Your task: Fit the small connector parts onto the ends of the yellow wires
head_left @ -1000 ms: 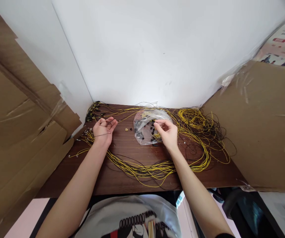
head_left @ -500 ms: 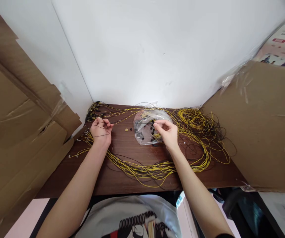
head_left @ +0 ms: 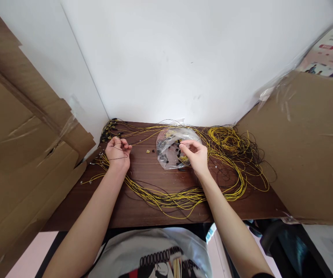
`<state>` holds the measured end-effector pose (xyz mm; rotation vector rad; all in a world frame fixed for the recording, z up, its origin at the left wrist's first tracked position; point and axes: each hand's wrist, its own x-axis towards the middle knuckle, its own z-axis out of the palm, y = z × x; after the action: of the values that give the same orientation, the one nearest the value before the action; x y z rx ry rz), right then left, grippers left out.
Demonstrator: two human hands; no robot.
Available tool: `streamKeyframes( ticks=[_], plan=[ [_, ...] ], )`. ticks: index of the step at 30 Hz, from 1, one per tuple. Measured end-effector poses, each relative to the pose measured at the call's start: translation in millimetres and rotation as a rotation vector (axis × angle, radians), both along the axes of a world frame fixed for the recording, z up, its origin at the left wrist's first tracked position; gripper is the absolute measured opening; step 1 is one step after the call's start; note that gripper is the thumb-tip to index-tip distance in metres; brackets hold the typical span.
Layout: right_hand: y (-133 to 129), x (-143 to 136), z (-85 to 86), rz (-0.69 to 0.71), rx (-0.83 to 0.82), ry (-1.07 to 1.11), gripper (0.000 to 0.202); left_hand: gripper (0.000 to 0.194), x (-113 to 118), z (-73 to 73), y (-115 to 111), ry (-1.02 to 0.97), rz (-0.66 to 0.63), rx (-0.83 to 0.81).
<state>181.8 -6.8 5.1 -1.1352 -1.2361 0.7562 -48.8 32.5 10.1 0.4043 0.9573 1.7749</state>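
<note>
My left hand [head_left: 118,151], fingers curled, grips a thin black wire that loops across the palm and wrist. A dark strand runs from it toward my right hand [head_left: 194,154], whose thumb and forefinger are pinched over the plastic bag; the wire end at these fingertips is too small to make out clearly. Inside the clear plastic bag [head_left: 169,162] lie small black and yellow parts. A small yellow piece [head_left: 148,151] and a small black piece [head_left: 153,151] rest on the table between my left hand and the bag.
Bundled yellow and black wires [head_left: 169,199] curve across the front of the brown table [head_left: 143,170]. A tangled wire coil [head_left: 227,139] lies at the back right, and black and yellow connectors [head_left: 108,129] are heaped at the back left. Cardboard [head_left: 299,154] stands on both sides.
Hardly anything differs. Both hands keep their places and their grip, with only a slight shift of the left fingers.
</note>
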Motion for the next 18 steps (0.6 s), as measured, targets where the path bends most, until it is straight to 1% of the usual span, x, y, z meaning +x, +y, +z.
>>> streamKeyframes(
  ticks=[11,18],
  plan=[
    [-0.6,-0.9,0.7,0.018,0.024,0.034,0.018,0.017,3.0,4.1,-1.7,0.032,0.043,-0.020],
    [-0.5,-0.8,-0.3,0.002,0.012,0.000,0.020,0.013,4.9,5.7,-2.0,0.077,0.120,-0.013]
  ],
)
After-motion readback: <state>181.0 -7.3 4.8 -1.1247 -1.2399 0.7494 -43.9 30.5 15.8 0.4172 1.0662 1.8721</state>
